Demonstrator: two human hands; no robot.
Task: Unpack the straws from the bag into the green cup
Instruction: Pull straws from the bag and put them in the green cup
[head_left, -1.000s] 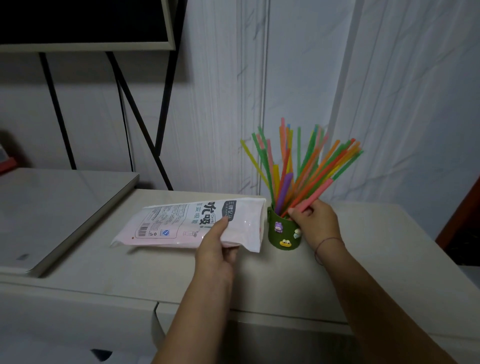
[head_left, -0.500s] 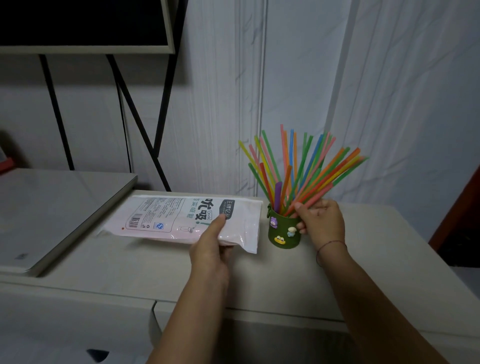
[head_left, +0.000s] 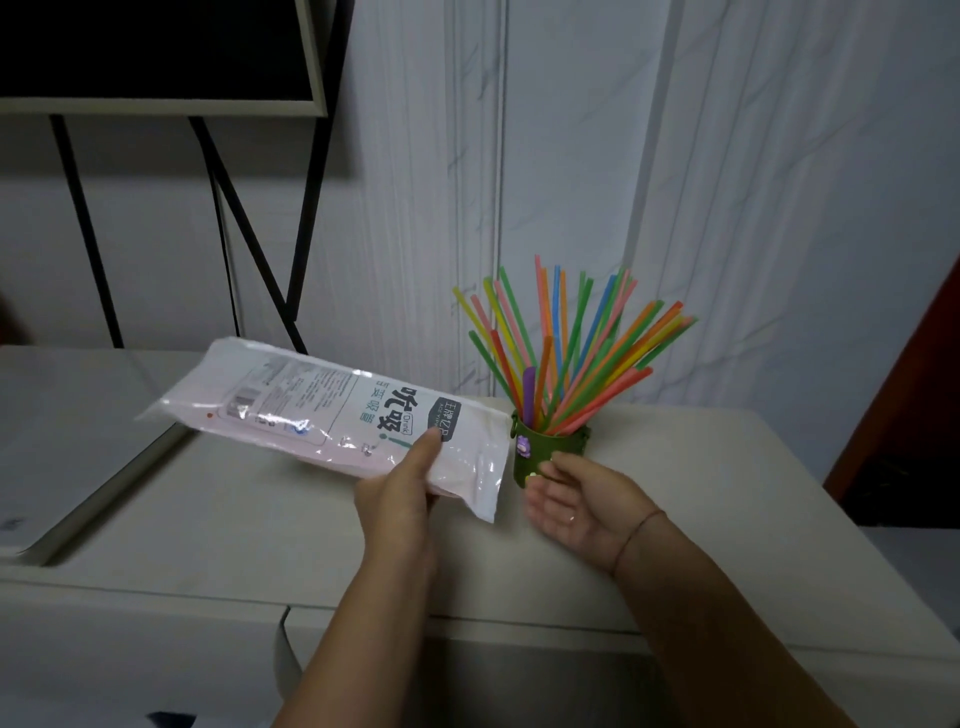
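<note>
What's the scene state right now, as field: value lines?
left hand: gripping the bag, lifted off the counter
right hand: open, palm up, empty, in front of the green cup
straws: fanned out, standing in the cup
cup: upright on the counter
bag contents: cannot tell

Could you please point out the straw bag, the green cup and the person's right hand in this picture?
straw bag (head_left: 332, 410), head view, on its printed front.
green cup (head_left: 550, 447), head view, on its outer wall.
right hand (head_left: 576, 506), head view, on the open palm.
</note>
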